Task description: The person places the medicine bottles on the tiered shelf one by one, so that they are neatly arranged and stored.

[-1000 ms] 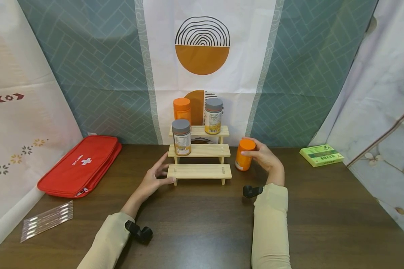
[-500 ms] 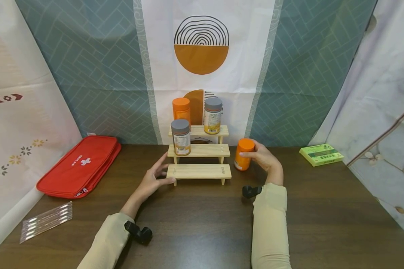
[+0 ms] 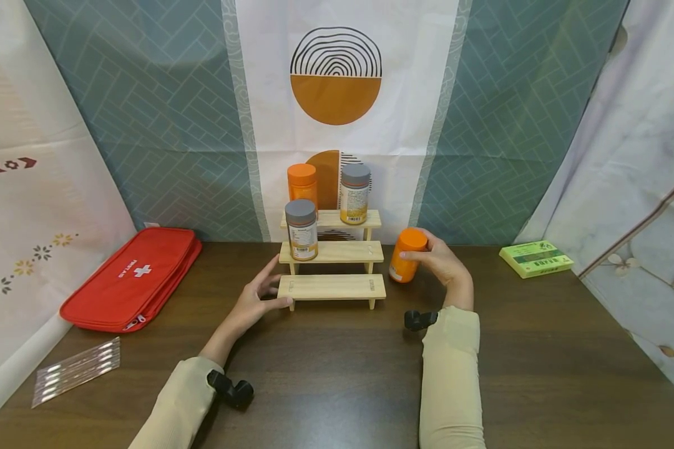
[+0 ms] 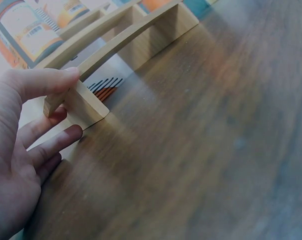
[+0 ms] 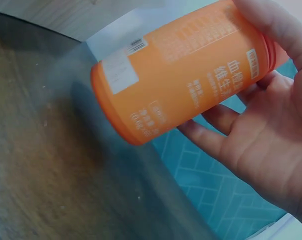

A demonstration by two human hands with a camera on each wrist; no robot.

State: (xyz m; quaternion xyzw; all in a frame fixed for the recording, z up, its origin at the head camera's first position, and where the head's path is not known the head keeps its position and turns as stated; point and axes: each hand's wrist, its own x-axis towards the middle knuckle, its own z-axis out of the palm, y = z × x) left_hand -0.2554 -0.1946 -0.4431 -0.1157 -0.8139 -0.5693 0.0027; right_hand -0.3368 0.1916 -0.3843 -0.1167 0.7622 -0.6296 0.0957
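A three-step wooden display stand (image 3: 331, 286) sits at the middle back of the table. My left hand (image 3: 255, 302) grips the left end of its lowest step; in the left wrist view the thumb (image 4: 46, 82) lies on top and fingers curl beneath the plank. Just right of the stand, my right hand (image 3: 440, 262) holds an orange pill bottle (image 3: 402, 265) near its orange cap. The right wrist view shows this bottle (image 5: 176, 75) tilted, its base off the table. A grey-capped bottle (image 3: 302, 231) stands on the middle step, left side.
On the top step stand an orange-capped bottle (image 3: 302, 184) and another grey-capped bottle (image 3: 354, 194). A red first aid pouch (image 3: 135, 277) and a clear pack of cotton swabs (image 3: 77, 372) lie at left. A green box (image 3: 536, 259) lies at far right.
The orange bottle in my right hand has gone from upright to slightly tilted and raised, its base shifting a little left toward the stand. My left hand keeps its place.
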